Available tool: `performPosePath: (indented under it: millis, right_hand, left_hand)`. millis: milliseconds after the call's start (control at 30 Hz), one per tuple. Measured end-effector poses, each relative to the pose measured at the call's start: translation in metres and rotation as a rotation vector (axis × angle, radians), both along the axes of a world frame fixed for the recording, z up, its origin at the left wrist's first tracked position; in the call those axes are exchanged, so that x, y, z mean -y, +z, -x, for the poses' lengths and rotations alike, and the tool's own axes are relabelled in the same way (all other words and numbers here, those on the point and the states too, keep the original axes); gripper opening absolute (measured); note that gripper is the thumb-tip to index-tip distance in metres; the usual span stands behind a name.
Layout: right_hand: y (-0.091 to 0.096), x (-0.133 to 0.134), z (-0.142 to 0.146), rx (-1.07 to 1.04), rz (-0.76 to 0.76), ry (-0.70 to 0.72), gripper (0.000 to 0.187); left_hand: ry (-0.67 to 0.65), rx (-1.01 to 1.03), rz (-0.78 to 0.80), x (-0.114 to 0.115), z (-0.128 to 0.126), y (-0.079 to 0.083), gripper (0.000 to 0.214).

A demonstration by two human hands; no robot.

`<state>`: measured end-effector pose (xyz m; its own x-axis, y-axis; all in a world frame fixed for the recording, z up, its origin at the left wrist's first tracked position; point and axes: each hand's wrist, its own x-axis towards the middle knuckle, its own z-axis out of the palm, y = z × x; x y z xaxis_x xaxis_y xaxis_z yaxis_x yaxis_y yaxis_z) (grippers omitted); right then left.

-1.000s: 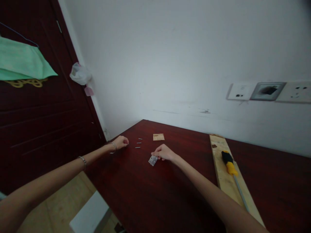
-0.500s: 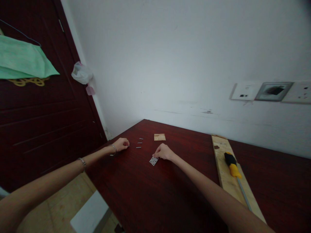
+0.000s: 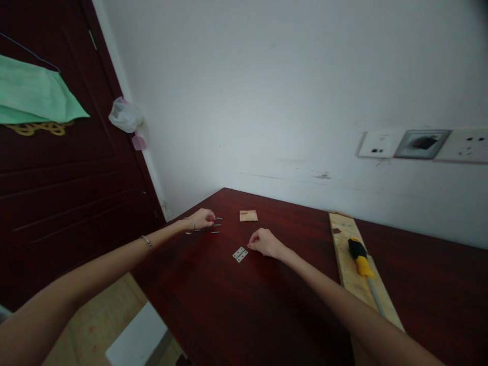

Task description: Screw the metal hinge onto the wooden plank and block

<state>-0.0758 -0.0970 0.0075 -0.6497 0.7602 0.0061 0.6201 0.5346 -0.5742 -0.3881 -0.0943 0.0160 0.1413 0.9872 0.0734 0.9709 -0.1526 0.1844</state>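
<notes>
My left hand (image 3: pixel 205 217) is over the back left of the table, its fingers curled together beside several small metal screws. One screw (image 3: pixel 215 232) lies in front of the fingertips, and another screw (image 3: pixel 197 230) lies below the wrist. Whatever the left fingers may hold is hidden. A flat silver hinge (image 3: pixel 240 254) with dark holes rests opened out on the table. Just to its right is my right hand (image 3: pixel 265 243), thumb and fingers pinched together close to the hinge's edge, with nothing visible in them.
Behind the hinge lies a small tan packet (image 3: pixel 248 216). On the right, a wooden board (image 3: pixel 343 231) carries a black and yellow screwdriver (image 3: pixel 362 259). A white wall with sockets (image 3: pixel 423 144) backs the dark red table (image 3: pixel 229 315). A white box (image 3: pixel 139 335) stands on the floor, left.
My left hand has moved right and away from me, closer to the screws, and a screw now lies where it was. My right hand has let go of the hinge and shifted slightly right.
</notes>
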Motion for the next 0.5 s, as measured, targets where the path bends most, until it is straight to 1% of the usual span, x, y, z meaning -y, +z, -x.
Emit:
performPosePath:
  millis: [67,167,233,333,367,400,500]
  right_hand:
    - [0.009,0.006,-0.021,0.031,-0.070,-0.013,0.014]
    - [0.023,0.015,-0.064,0.110,-0.184,-0.075,0.020]
    - [0.032,0.021,-0.096,0.165,-0.258,-0.127,0.023]
    - [0.040,0.025,-0.143,0.234,-0.310,-0.170,0.024]
    - [0.042,0.025,-0.158,0.288,-0.343,-0.202,0.025]
    - [0.043,0.023,-0.172,0.328,-0.356,-0.281,0.025]
    - [0.042,0.016,-0.207,0.405,-0.349,-0.470,0.029]
  left_hand:
    - [-0.043,-0.059,0.011,-0.007,-0.011,-0.001,0.017]
    - [-0.083,-0.142,0.019,-0.012,-0.023,-0.003,0.007]
    - [-0.096,-0.179,0.017,-0.014,-0.029,-0.003,0.006]
    - [-0.112,-0.218,0.010,-0.017,-0.037,0.000,0.006]
    - [-0.120,-0.229,0.007,-0.018,-0.041,0.001,0.007]
    - [-0.132,-0.239,0.003,-0.019,-0.045,0.003,0.008]
    - [-0.185,-0.268,-0.005,-0.026,-0.064,0.006,0.012]
